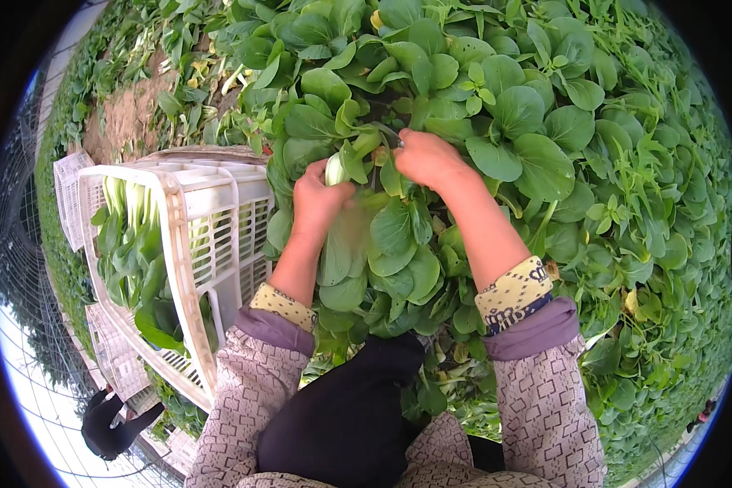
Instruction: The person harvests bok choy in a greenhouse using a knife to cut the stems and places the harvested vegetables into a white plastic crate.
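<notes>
My left hand (320, 198) is closed around the pale base of a bok choy plant (337, 169), whose green leaves hang down below the fist. Just right of it, my right hand (424, 157) grips the handle of a small tool with a curved metal blade (390, 133); most of the tool is hidden by the fingers and leaves. The blade lies among the stems of growing bok choy (543, 165). To the left of my left hand stands a white plastic crate (177, 244) that holds several harvested bok choy (137, 244).
Dense leafy plants surround the hands and extend to the right. Bare soil (131, 104) with scattered cut leaves lies at the upper left. More white crates (70, 195) stand beyond the near one. A person in dark clothes (113, 427) is at the lower left, near netting. My knee (348, 415) is below the hands.
</notes>
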`<state>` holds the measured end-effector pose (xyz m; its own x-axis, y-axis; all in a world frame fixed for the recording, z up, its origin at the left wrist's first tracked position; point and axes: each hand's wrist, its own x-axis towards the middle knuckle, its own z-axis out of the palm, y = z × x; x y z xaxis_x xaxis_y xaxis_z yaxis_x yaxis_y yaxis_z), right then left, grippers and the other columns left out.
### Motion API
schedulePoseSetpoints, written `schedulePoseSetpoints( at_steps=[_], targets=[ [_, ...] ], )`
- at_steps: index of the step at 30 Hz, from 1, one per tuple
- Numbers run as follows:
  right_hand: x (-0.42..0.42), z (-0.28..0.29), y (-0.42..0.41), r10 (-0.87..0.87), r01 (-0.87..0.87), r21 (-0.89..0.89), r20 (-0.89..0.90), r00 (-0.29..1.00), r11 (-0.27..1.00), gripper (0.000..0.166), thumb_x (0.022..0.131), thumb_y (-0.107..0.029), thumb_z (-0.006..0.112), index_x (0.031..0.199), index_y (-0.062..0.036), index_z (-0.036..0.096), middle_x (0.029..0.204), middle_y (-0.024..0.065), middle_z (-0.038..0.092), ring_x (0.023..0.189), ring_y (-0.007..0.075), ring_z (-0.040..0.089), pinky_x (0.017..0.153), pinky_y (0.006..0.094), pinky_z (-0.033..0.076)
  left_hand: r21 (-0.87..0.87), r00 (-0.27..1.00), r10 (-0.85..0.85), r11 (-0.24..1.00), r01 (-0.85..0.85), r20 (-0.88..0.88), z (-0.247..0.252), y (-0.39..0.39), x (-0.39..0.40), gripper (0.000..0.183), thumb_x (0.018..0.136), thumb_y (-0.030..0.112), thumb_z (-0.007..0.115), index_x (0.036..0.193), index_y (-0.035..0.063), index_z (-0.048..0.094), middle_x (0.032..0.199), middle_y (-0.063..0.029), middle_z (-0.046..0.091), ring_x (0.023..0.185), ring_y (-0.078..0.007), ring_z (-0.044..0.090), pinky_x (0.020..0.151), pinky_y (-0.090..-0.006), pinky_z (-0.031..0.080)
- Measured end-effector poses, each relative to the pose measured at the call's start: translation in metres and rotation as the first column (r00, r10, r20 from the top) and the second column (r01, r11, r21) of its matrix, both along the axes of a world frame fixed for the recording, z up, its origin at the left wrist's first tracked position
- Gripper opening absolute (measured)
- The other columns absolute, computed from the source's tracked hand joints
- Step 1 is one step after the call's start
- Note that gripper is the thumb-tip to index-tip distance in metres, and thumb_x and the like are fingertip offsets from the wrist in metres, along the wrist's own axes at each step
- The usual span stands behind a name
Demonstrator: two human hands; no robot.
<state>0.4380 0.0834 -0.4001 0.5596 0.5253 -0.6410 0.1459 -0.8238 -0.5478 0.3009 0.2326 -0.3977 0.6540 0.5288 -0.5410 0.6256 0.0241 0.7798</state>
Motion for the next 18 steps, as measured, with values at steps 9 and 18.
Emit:
schedulePoseSetpoints(
  at_steps=[9,18],
  targets=[
    [-0.001,0.010,-0.004,0.085,-0.086,-0.059,-0.026,0.996,0.995,0.037,0.079,-0.017,0.050,0.112,-0.0017,0.058,0.111,0.0197,0.062,0.102,0.0356,0.061,0.087,0.0430,0.048,-0.073,0.993,0.114,0.991,-0.115,-0.007,0.001,0.004,-0.001,0.041,0.076,-0.002,0.062,0.115,-0.0099,0.053,0.091,-0.0101,0.066,0.055,-0.0131,0.058,0.051,-0.0236,0.048],
    [0.009,-0.014,0.011,0.136,-0.133,-0.060,0.047,0.990,0.989,0.038,0.087,-0.023,0.050,0.116,0.0001,0.054,0.108,0.0225,0.062,0.101,0.0384,0.059,0.088,0.0445,0.046,-0.104,0.991,0.132,0.986,-0.129,0.023,-0.013,0.006,-0.008,0.043,0.074,0.001,0.065,0.114,-0.0097,0.053,0.091,-0.0104,0.066,0.058,-0.0136,0.059,0.051,-0.0238,0.048]
  ],
)
